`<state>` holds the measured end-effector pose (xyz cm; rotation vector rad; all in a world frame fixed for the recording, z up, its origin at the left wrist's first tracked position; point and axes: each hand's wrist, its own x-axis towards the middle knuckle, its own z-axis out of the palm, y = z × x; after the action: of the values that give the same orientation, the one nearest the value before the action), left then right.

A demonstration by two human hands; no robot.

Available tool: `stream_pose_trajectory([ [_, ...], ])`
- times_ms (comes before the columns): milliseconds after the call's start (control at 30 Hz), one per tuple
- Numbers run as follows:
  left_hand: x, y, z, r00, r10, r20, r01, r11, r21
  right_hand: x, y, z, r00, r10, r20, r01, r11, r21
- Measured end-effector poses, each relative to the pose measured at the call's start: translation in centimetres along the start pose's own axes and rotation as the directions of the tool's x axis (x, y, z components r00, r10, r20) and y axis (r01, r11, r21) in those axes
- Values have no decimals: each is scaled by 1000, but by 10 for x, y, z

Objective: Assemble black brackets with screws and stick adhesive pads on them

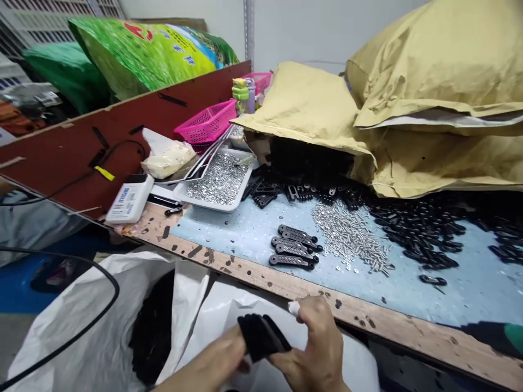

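Note:
Both my hands meet below the table's front edge, over a white sack (102, 321). My left hand (212, 359) and my right hand (314, 348) are closed together round a stack of flat black plastic links (261, 335). The right thumb has white tape on its tip. On the blue table mat (253, 228) lie a few assembled black links (294, 247) in a neat row, beside a heap of small silver pins (351, 237) and a wide spread of loose black links (417, 228).
A white tray of silver pins (216, 185) stands at the back left, with pink baskets (206, 122) behind it. Large tan sacks (408, 103) spill black parts at the back right. A red board (81, 147), a white box (129, 198) and black cables (73, 332) sit left.

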<state>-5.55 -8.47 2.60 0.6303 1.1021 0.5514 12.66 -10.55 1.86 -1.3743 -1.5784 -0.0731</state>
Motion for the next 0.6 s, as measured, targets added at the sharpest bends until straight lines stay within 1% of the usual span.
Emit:
stream_pose_trajectory([
  [33, 6, 2, 15, 999, 28, 30, -29, 999, 18, 3, -3, 4, 999, -12, 41, 13, 999, -34],
  [67, 11, 6, 25, 995, 68, 66, -72, 996, 59, 5, -5, 7, 995, 4, 98, 4, 996, -84],
  [100, 16, 11, 31, 988, 117, 98, -127, 987, 99, 4, -5, 8, 987, 32, 157, -10, 990, -142],
  [133, 18, 18, 34, 979, 161, 122, -177, 975, 133, 2, -3, 8, 975, 51, 216, -10, 982, -188],
  [200, 21, 31, 30, 967, 212, 141, -237, 950, 201, -2, 5, 3, 944, 55, 326, 15, 978, -210],
  [233, 21, 36, 27, 965, 220, 141, -249, 937, 245, -2, 8, -1, 931, 63, 359, 8, 981, -192],
  [300, 22, 44, 23, 958, 237, 163, -283, 880, 381, 1, 12, -10, 925, 102, 367, -55, 989, -135],
  [367, 24, 48, 22, 929, 279, 241, -367, 770, 521, 8, 12, -17, 924, 139, 356, -112, 989, -93],
  [400, 26, 48, 23, 909, 300, 291, -416, 707, 571, 13, 11, -18, 923, 130, 362, -112, 991, -70],
  [467, 32, 50, 24, 870, 334, 363, -494, 600, 629, 22, 13, -20, 917, 120, 381, -128, 992, -4],
  [500, 36, 50, 23, 849, 362, 386, -528, 542, 654, 26, 16, -20, 913, 155, 378, -180, 983, 32],
  [533, 40, 51, 21, 822, 398, 408, -563, 461, 686, 29, 20, -20, 905, 225, 360, -266, 961, 68],
  [567, 46, 52, 19, 784, 441, 437, -599, 349, 721, 33, 26, -20, 885, 327, 333, -380, 919, 106],
  [600, 52, 53, 16, 733, 480, 482, -629, 208, 749, 36, 33, -19, 843, 442, 305, -500, 854, 144],
])
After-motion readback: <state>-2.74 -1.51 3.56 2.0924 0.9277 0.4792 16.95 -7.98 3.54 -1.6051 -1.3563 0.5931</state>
